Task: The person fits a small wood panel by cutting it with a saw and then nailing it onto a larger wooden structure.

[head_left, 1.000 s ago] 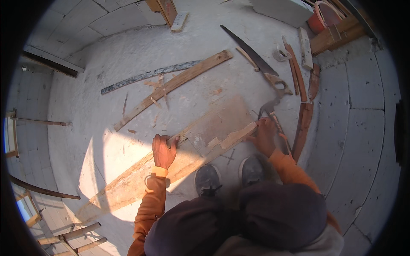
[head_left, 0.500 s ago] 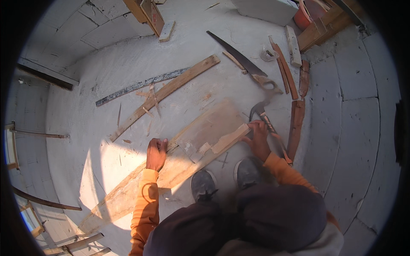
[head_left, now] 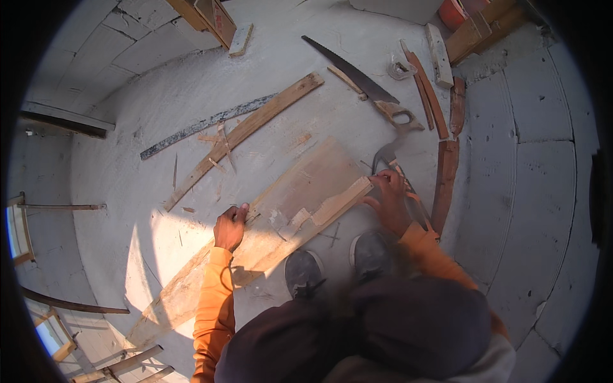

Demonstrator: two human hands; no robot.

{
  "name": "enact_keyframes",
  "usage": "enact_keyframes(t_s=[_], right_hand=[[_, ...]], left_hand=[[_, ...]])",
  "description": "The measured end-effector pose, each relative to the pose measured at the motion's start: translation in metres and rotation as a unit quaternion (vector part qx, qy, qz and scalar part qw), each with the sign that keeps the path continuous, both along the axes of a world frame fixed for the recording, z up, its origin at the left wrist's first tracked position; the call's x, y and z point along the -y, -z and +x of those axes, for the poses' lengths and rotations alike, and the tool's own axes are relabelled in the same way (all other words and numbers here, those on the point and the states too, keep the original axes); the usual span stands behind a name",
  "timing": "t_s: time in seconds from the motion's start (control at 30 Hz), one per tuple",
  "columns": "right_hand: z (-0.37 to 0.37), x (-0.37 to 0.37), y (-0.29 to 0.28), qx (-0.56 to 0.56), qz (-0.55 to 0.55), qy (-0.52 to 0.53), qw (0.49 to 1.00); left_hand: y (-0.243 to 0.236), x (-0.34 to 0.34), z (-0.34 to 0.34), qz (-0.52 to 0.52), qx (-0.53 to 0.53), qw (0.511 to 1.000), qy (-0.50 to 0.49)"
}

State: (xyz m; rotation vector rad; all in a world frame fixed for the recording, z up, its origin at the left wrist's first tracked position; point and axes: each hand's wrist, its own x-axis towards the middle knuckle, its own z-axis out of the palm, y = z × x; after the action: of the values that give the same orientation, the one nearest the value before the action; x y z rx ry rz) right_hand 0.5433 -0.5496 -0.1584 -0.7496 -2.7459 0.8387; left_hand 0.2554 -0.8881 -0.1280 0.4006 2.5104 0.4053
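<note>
A long, wide wooden board (head_left: 319, 182) lies slantwise on the floor before my feet, its near left part in sunlight. Along its near edge at the right end runs a paler, ragged strip of wood (head_left: 345, 201). My left hand (head_left: 231, 228) is closed on the board's far edge, around mid-length. At the board's right end is my right hand (head_left: 391, 203), thumb spread from the fingers, fingertips at the strip's corner. Just beyond it lies a tool with a dark curved head (head_left: 383, 156), like a claw hammer, its handle partly behind my hand.
A handsaw (head_left: 351, 73) lies farther off. A narrow plank (head_left: 249, 134) and a speckled dark strip (head_left: 204, 126) rest far left among splinters. Reddish wood pieces (head_left: 445, 185) line the right block wall (head_left: 543, 179). A clear plastic cup (head_left: 401, 69) stands near them. My shoes (head_left: 303, 273) are close to the board.
My right hand has shifted slightly, its thumb and fingers now farther from the strip's end. My left hand stays at the board's edge. The whole view has moved a little.
</note>
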Motion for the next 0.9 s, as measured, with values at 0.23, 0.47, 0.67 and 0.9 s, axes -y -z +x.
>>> enact_keyframes(t_s=[0.23, 0.47, 0.67, 0.9], right_hand=[[0.064, -0.078, -0.008, 0.066, 0.191, 0.401, 0.893], [0.164, -0.118, 0.06, 0.226, -0.053, 0.366, 0.901], [0.121, -0.103, 0.01, 0.024, 0.12, 0.354, 0.927], [0.044, -0.11, -0.082, -0.007, 0.28, 0.269, 0.922]], left_hand=[[-0.002, 0.014, -0.031, 0.07, -0.057, 0.996, -0.029], [-0.011, 0.004, -0.055, 0.074, -0.034, 0.997, -0.016], [-0.033, 0.016, -0.051, 0.05, -0.06, 0.997, -0.029], [-0.056, 0.007, -0.04, 0.034, -0.063, 0.997, -0.025]])
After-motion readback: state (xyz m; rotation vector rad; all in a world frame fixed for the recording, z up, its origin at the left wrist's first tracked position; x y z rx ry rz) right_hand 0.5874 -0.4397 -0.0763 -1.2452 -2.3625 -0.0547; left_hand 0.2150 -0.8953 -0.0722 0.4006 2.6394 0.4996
